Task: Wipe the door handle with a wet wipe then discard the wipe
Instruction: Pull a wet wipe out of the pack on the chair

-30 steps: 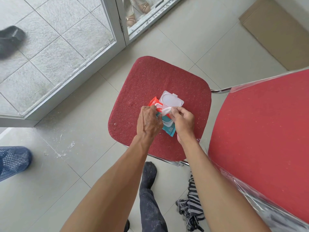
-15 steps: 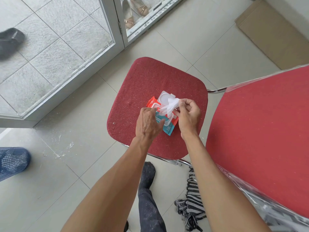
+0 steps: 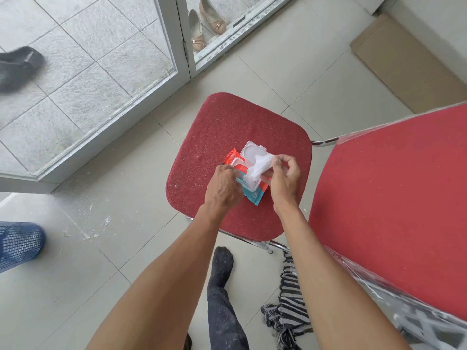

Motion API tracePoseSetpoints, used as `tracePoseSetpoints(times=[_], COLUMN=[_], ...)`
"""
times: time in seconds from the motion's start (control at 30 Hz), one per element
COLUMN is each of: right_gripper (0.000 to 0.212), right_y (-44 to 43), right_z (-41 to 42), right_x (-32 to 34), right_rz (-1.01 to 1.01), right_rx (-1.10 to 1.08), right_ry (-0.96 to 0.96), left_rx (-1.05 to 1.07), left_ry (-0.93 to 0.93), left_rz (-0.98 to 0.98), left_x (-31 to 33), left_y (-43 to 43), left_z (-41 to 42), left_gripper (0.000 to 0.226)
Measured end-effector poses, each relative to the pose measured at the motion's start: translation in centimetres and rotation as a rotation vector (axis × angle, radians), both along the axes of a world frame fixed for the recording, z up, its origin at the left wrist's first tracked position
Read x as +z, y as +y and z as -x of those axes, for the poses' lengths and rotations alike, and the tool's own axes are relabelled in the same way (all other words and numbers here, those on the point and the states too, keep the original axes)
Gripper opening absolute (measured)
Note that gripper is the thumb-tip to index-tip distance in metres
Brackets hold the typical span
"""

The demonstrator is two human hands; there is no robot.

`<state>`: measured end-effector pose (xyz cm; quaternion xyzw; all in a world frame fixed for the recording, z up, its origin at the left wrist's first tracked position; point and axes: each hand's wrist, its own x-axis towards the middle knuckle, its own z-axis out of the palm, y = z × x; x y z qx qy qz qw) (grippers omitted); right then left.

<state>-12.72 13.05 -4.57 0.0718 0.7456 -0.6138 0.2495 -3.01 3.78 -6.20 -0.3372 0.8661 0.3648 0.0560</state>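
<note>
A red and teal pack of wet wipes [image 3: 255,194] lies on the red seat of a chair [image 3: 214,137], its white flip lid [image 3: 252,151] standing open. My left hand [image 3: 222,188] presses down on the pack's near left side. My right hand [image 3: 285,176] pinches a white wet wipe [image 3: 260,168] that stretches from the pack's opening up to my fingers. The wipe's lower end still sits at the opening. No door handle is in view.
A glass door with a grey frame [image 3: 182,46] stands beyond the chair, with shoes [image 3: 202,26] behind it. A blue mesh bin [image 3: 17,242] is at the left edge. The chair's red backrest [image 3: 394,198] fills the right. Flat cardboard [image 3: 401,61] lies far right. A striped cloth [image 3: 288,311] lies on the floor.
My right hand has drawn the wipe further up and to the right out of the pack. My left hand has stayed pressed on the pack.
</note>
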Motion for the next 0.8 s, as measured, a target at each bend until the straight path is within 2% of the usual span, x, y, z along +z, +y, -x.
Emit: tracePoseSetpoints(times=[0.17, 0.3, 0.37, 0.43, 0.53, 0.67, 0.73, 0.8], right_gripper=[0.005, 0.008, 0.008, 0.01, 0.029, 0.091, 0.093, 0.079], right_y=[-0.6, -1.6, -2.0, -2.2, -2.2, -1.4, -0.7, -0.2], right_z=[-1.2, -1.6, -1.6, -1.7, -2.1, -2.3, -2.5, -2.5], right_x=[1.1, 2.7, 3.2, 3.6, 3.9, 3.5, 2.8, 2.2], right_rz=[-0.074, -0.093, -0.05, -0.054, -0.008, 0.06, 0.028, 0.005], right_rx=[0.051, 0.063, 0.037, 0.031, 0.05, 0.187, 0.245, 0.197], right_ry=[0.005, -0.024, -0.071, -0.092, -0.16, -0.245, -0.251, -0.248], left_rx=[0.143, 0.262, 0.278, 0.277, 0.311, 0.371, 0.38, 0.363], left_ry=[0.08, 0.135, 0.119, 0.106, 0.118, 0.158, 0.143, 0.094], left_rz=[-0.143, -0.498, -0.603, -0.617, -0.6, -0.62, -0.633, -0.634], left_x=[2.4, 4.3, 5.1, 5.7, 5.7, 5.5, 5.4, 5.1], left_y=[-1.3, -2.6, -3.0, -3.0, -2.8, -2.3, -2.2, -2.1], left_z=[-0.5, -1.3, -1.3, -1.5, -1.7, -2.1, -2.4, -2.7], left_gripper=[0.046, 0.048, 0.041, 0.027, 0.018, 0.02, 0.02, 0.024])
